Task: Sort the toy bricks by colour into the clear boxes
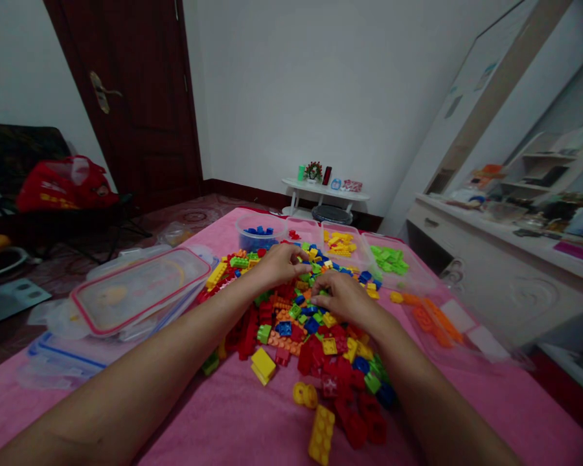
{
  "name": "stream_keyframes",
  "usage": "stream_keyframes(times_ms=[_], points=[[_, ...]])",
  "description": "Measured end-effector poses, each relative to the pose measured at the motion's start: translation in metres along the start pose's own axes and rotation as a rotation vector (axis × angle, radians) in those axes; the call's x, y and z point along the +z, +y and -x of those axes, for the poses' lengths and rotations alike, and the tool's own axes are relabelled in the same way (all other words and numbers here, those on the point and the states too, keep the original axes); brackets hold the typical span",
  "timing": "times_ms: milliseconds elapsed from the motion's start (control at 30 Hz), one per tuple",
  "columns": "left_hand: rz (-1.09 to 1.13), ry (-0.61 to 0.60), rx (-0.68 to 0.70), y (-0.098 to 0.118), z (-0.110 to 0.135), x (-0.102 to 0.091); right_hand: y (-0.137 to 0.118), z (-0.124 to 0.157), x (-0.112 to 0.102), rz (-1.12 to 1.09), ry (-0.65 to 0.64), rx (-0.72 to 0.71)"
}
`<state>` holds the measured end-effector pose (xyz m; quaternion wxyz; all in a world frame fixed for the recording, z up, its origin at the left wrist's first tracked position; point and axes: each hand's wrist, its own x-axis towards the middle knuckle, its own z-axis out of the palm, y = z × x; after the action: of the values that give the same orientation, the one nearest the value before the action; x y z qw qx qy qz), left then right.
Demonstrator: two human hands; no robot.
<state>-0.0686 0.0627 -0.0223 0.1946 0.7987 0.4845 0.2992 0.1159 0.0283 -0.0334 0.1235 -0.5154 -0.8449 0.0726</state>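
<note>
A heap of toy building bricks (pixel 276 304) in red, yellow, blue, green and orange lies on a pink cloth (pixel 214 421). My left hand (pixel 282 264) is over the far part of the heap, with its fingers curled together. Closer to me and to the right, my right hand (pixel 341 295) reaches down into the bricks, its thumb and fingers bent inward. Anything between the fingers of either hand is too small or hidden to make out. A yellow brick (pixel 322 435) and a yellow double-ring piece (pixel 305 395) lie at the heap's near edge.
Behind the heap stand a round tub (pixel 260 239) with blue bricks and clear boxes holding red, yellow bricks (pixel 340 244) and green bricks (pixel 388 259). Another clear box at right holds orange pieces (pixel 432 320). Stacked lids (pixel 143 291) lie at left.
</note>
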Motion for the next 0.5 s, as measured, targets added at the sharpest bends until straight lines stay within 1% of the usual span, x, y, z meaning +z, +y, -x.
stream_keyframes(times_ms=[167, 300, 400, 500], points=[[0.029, 0.018, 0.065, 0.002, -0.002, -0.001, -0.009, 0.004, -0.005, 0.112, -0.058, -0.033], [0.058, 0.032, 0.089, 0.0, -0.003, 0.0, -0.023, 0.006, -0.01, 0.236, -0.115, 0.013], [0.07, 0.049, 0.098, 0.0, -0.002, 0.001, -0.026, 0.007, -0.01, 0.224, -0.136, 0.053], [0.066, 0.072, 0.101, 0.001, -0.002, 0.001, -0.02, 0.006, -0.008, 0.162, -0.102, 0.081]])
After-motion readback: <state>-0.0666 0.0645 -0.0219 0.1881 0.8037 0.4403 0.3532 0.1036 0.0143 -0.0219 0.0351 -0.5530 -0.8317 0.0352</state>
